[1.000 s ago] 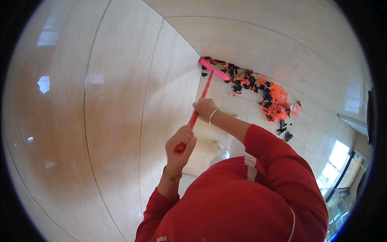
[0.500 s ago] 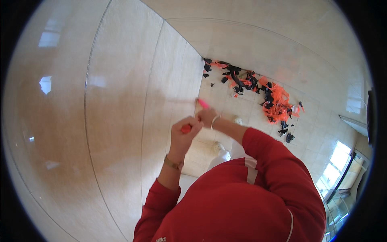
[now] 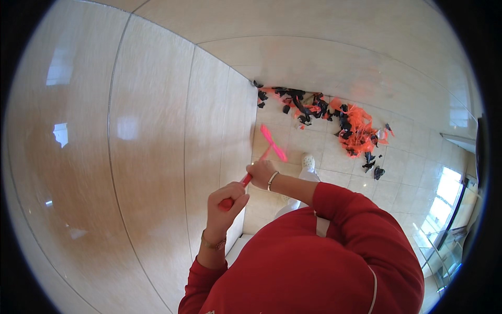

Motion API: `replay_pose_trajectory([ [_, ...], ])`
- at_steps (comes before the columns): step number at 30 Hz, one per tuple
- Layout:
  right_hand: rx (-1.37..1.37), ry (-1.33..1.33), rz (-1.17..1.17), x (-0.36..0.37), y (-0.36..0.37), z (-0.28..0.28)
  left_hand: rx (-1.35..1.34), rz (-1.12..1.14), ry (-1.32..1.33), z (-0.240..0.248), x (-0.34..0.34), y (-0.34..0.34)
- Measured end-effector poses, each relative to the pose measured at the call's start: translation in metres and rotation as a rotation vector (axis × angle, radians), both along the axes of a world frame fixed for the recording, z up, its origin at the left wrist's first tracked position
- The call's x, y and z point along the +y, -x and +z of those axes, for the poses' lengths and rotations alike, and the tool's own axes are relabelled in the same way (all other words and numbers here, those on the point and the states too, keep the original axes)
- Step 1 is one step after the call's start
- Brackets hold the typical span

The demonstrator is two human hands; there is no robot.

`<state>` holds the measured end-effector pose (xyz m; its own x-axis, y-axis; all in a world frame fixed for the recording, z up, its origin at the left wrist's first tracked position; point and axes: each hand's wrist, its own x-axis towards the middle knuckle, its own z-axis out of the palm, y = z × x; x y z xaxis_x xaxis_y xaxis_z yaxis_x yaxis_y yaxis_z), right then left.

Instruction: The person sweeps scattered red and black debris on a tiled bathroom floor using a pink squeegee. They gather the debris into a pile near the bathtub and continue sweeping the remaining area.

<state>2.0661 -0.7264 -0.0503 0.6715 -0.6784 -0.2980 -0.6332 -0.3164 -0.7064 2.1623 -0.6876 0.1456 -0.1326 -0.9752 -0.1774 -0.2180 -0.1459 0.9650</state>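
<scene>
Left hand (image 3: 219,212): fingers curled snug round the top end of the red handle (image 3: 246,180), end knob poking out past the fist (dark wristband (image 3: 213,242) just below it)
Right hand (image 3: 261,174): also wrapped tight on the handle, a bit further down the stick & just ahead of the left, pale bracelet (image 3: 272,180) on that wrist
Broom (image 3: 266,153): slants up & right thru both fists, pink head (image 3: 271,143) just past the right hand (can't tell tbh if it's touching the floor (image 3: 295,141))
Black scraps (image 3: 298,100): strung out w/ some orange bits along the foot of the back wall (image 3: 340,57), beyond the head & apart from it
Orange heap (image 3: 361,128): crinkly, looks like plastic, black bits mixed in, ahead & well right of the grip
Side wall (image 3: 151,115): big glossy beige panels left of both hands, meets the back wall in a corner up ahead
Shoe (image 3: 308,160): white w/ holes, right of the right hand, approx level w/ the pink head's near end
Sleeves: red, both arms
</scene>
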Motion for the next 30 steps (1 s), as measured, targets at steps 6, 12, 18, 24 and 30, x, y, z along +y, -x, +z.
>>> replay_pose_trajectory([
  [6, -0.022, -0.101, -0.145, -0.011, 0.017, -0.018, -0.006, 0.043, -0.056, -0.03, -0.019, 0.027],
  [12, 0.052, 0.045, -0.173, -0.025, 0.023, -0.015, -0.081, -0.047, 0.144, -0.031, -0.001, 0.033],
  [18, 0.057, 0.077, -0.227, 0.015, 0.049, 0.052, -0.077, -0.343, 0.252, 0.022, 0.022, 0.026],
  [24, 0.143, 0.102, -0.603, 0.111, 0.082, 0.051, 0.196, -0.773, 0.152, 0.025, 0.033, 0.025],
  [30, 0.485, 0.014, -0.891, 0.213, 0.131, -0.024, 0.348, -1.067, -0.081, -0.074, 0.069, 0.057],
])
